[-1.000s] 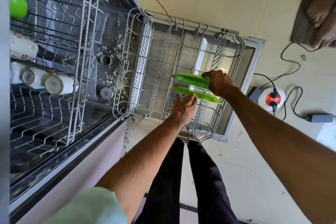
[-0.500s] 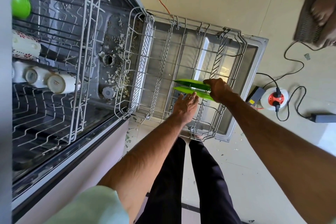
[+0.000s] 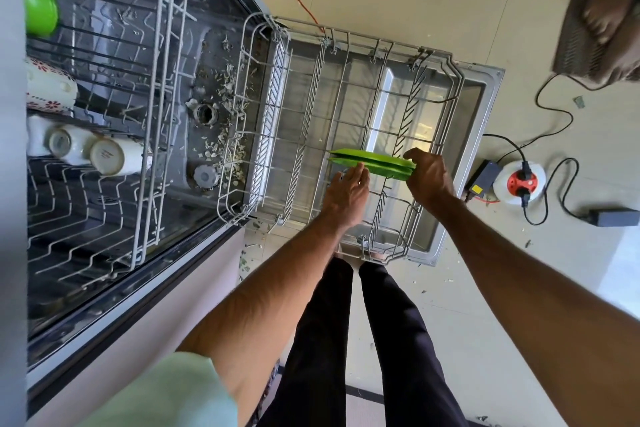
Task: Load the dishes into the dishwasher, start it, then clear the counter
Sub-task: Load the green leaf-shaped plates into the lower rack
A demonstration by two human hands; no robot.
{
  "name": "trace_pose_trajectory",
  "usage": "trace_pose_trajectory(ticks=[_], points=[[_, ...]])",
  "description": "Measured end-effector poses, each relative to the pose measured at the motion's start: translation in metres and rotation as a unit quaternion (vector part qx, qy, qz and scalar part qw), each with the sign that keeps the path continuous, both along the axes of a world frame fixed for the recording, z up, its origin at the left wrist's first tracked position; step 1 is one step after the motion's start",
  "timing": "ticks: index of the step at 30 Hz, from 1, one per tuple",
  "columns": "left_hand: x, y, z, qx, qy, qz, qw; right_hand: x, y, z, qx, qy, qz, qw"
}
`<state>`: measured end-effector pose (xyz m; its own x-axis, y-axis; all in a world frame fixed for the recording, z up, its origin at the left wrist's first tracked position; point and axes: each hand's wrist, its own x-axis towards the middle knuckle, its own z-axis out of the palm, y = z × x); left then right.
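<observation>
Two green plates [image 3: 372,160] stand on edge close together in the pulled-out lower rack [image 3: 311,135] of the open dishwasher. My right hand [image 3: 427,177] grips their right rim. My left hand [image 3: 346,196] rests flat against the near plate's lower left edge, fingers straight. The upper rack [image 3: 156,80] on the left holds a green bowl [image 3: 40,0], a flowered mug [image 3: 48,87] and white cups [image 3: 104,154].
The open dishwasher door [image 3: 481,107] lies flat under the lower rack. Food scraps litter the tub floor [image 3: 221,121]. A round power socket [image 3: 517,180], black adapters and cables lie on the floor at right. Another person's feet [image 3: 609,14] rest on a mat at top right.
The two plates have come closer together and lower into the rack. My right hand has slid along their rim; my left hand stays against the near plate.
</observation>
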<state>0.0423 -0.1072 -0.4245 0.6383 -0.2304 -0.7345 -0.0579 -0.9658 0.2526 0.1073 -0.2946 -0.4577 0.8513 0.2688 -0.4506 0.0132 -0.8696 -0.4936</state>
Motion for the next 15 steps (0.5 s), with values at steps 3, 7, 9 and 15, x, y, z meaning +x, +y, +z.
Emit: trace_pose_trajectory(ticks=[3,7,9,15], points=[[-0.004,0.009,0.008,-0.004,-0.023,0.041,0.999,-0.016,0.017,0.017,0.024,-0.014,-0.062,0.998],[-0.021,0.029,0.023,-0.04,-0.052,0.123,0.99,-0.053,0.048,0.036,0.052,-0.033,-0.149,0.987],[-0.034,0.041,0.031,-0.054,-0.055,0.162,0.984,-0.069,0.067,0.047,0.064,-0.006,-0.159,0.985],[-0.076,0.075,0.09,-0.094,-0.115,0.285,0.947,-0.106,0.105,0.108,0.079,0.026,-0.089,0.993]])
